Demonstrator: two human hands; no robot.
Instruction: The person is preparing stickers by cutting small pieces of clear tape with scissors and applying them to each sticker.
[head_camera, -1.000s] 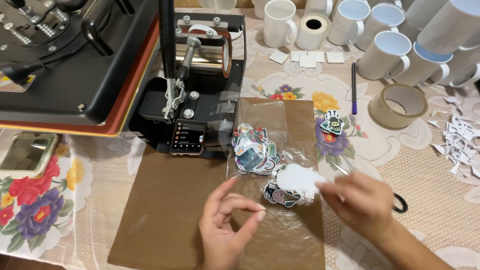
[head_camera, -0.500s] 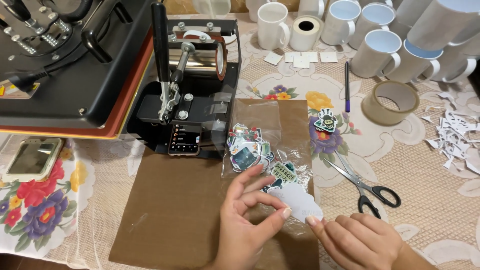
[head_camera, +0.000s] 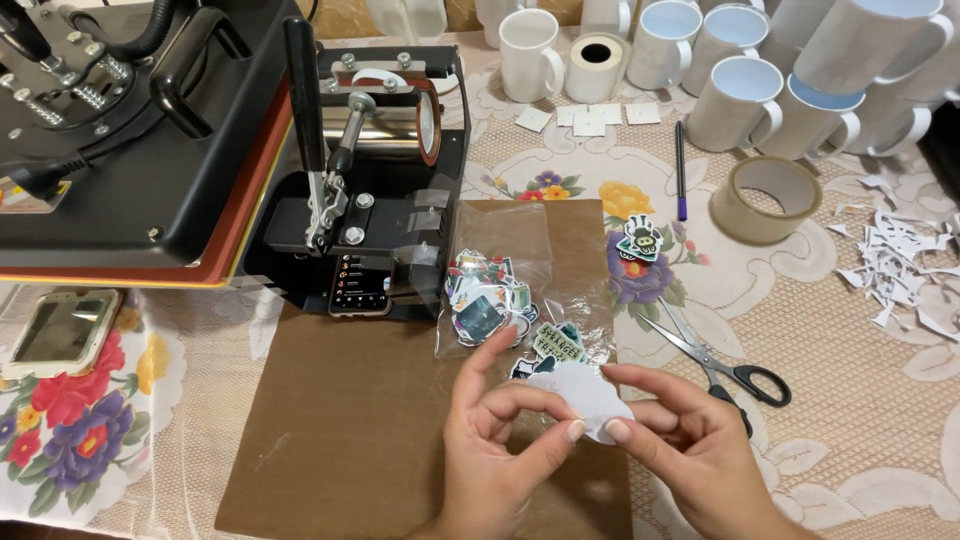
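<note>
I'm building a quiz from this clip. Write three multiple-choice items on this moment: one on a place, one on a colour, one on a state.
1. Where do the scissors lie?
A. On the lace tablecloth, to the right of the brown sheet
B. On top of the mug press
C. Inside a mug

2. What colour are the scissors' handles?
A. Red
B. Black
C. Yellow

3. How is the white cut-out held?
A. It lies flat on the brown sheet, untouched
B. It is pinched in the fingers of both hands
C. It is taped to a mug

Answers:
1. A: the scissors rest on the tablecloth beside the brown sheet.
2. B: both handle loops are black.
3. B: the left hand and the right hand both have fingertips on the cut-out, above the sheet.
</note>
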